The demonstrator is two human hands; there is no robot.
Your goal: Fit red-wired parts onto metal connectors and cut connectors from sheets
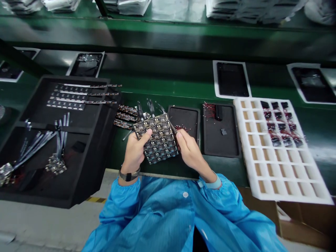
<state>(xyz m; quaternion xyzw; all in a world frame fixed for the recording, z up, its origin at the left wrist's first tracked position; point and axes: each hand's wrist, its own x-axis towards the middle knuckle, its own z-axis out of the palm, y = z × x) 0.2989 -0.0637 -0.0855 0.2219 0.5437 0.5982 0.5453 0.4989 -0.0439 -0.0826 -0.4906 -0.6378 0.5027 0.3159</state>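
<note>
My left hand (134, 148) grips a panel of small circuit boards (160, 140) by its left edge, the thumb lying on top. Several dark flat ribbon cables (150, 106) stick up from the panel's far edge. At the right edge, my right hand (189, 148) is closed in a pinch on a thin dark pointed tool (172, 128), which looks like tweezers; most of it is hidden by the fingers. The panel is held tilted above the bench. Behind it, more circuit board strips (124, 117) lie on the green surface, partly covered by the panel.
On the left stands a black divided tray (86, 157) with strips and ribbon cables. Right of my hands are two shallow black trays (220, 140) with red-wired parts. A white foam tray (288, 175) holds small black parts. Dark panels (233, 79) lie along the back.
</note>
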